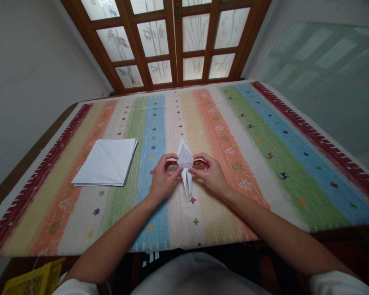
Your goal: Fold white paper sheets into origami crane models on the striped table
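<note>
A small folded white paper figure (185,157) is held over the middle of the table, its pointed end away from me and two narrow legs hanging toward me. My left hand (166,174) pinches its left edge between thumb and fingers. On the opposite edge, my right hand (211,172) pinches it the same way. Both thumbs meet the paper near where the legs begin. To the left of my left hand lies a stack of white square paper sheets (106,162), flat on the cloth.
A striped, patterned tablecloth (255,164) covers the table. Wooden doors with glass panes (153,37) stand beyond its far edge. Walls rise on both sides. A yellow plastic crate (33,278) sits below the table's near left corner.
</note>
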A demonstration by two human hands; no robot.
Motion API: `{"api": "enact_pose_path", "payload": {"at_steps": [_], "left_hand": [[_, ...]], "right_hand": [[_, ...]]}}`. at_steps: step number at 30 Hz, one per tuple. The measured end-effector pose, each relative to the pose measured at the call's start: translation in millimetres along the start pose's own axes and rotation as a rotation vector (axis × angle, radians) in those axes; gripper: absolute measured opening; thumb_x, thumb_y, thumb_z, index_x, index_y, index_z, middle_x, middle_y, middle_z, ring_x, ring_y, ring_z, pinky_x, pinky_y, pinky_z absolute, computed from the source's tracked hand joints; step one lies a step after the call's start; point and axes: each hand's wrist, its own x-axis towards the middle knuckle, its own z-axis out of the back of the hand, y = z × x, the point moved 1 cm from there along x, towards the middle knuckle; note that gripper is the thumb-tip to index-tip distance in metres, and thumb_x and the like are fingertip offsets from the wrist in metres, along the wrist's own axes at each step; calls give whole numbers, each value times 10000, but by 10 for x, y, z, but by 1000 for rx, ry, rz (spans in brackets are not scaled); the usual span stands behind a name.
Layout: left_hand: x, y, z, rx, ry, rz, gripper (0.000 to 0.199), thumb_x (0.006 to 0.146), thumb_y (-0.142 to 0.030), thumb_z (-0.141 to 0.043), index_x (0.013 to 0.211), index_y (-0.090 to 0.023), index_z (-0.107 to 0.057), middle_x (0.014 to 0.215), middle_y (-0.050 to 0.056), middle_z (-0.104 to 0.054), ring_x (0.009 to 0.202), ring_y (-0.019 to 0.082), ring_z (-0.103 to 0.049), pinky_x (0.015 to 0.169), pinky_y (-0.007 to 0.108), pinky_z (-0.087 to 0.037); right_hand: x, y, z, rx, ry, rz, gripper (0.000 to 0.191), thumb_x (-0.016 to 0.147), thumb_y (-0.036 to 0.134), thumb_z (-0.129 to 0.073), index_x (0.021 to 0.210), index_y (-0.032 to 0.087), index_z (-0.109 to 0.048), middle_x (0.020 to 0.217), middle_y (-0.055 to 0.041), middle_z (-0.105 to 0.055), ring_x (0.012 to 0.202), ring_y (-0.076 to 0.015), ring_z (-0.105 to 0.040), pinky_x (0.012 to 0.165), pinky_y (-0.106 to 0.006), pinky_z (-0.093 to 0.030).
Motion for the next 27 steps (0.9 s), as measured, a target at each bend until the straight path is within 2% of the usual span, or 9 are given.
{"api": "enact_pose_path", "payload": {"at_steps": [3, 7, 11, 14, 17, 19, 22, 25, 27], "left_hand": [[-2, 19, 8, 2, -18, -1, 297, 859, -280, -800, 1070, -218, -601, 1268, 80, -616, 1022, 203, -708, 622, 236, -662], [-1, 34, 22, 76, 6, -45, 186, 884, -278, -778, 992, -197, -649, 1203, 96, -660, 1064, 222, -705, 718, 275, -671], [10, 45, 31, 109, -6, -35, 232, 883, -271, -777, 1089, -203, -696, 1153, 92, -680, 979, 209, -725, 708, 287, -665], [13, 33, 36, 123, 0, -33, 240, 886, -268, -778, 1106, -204, -709, 1161, 97, -693, 959, 209, -739, 717, 306, -669], [6, -5, 43, 195, 14, -93, 124, 898, -258, -773, 1004, -199, -749, 1175, 108, -700, 1018, 223, -736, 782, 335, -674], [-3, -30, 43, 263, 26, -140, 51, 904, -238, -760, 935, -199, -769, 1181, 116, -704, 1087, 238, -722, 798, 329, -669], [-21, -48, 35, 278, 45, -160, 83, 937, -255, -717, 949, -198, -776, 1200, 129, -703, 1102, 242, -716, 731, 298, -665], [-36, -54, 29, 261, 60, -151, 164, 948, -344, -731, 982, -187, -766, 1220, 143, -695, 1078, 243, -717, 699, 298, -667], [-36, -61, 32, 290, 45, -155, 178, 934, -361, -761, 973, -187, -763, 1203, 138, -704, 1061, 240, -718, 730, 315, -667]], "right_hand": [[-10, -2, -9, 12, 5, -9, 397, 730, 359, -919, 1027, 248, -681, 994, -39, -759, 943, -215, -757, 767, -325, -659], [-23, -1, -12, 26, 11, 10, 385, 753, 409, -910, 1046, 252, -717, 1087, -59, -735, 972, -222, -746, 776, -337, -671], [-27, 26, 5, -50, 32, 102, 228, 886, 445, -794, 1010, 254, -782, 1169, -81, -693, 1029, -223, -715, 805, -346, -663], [-24, 56, 18, -134, 34, 168, 188, 972, 408, -693, 992, 266, -814, 1138, -84, -701, 1063, -225, -698, 869, -377, -645], [-34, 81, 19, -209, 11, 218, 131, 921, 355, -767, 1002, 273, -831, 1116, -81, -704, 1088, -229, -687, 919, -389, -629], [-52, 91, 11, -226, 8, 198, 160, 878, 360, -821, 1011, 271, -833, 1153, -88, -687, 1081, -232, -686, 828, -352, -642], [-79, 105, -6, -236, 5, 157, 201, 856, 390, -850, 1014, 268, -831, 1180, -94, -658, 1046, -229, -687, 681, -292, -630], [-93, 117, -19, -272, -10, 157, 208, 847, 406, -865, 994, 262, -829, 1159, -95, -656, 1003, -222, -687, 610, -263, -601], [-94, 121, -23, -297, -18, 167, 215, 841, 413, -872, 984, 259, -829, 1160, -97, -661, 976, -218, -686, 590, -260, -587]]}}
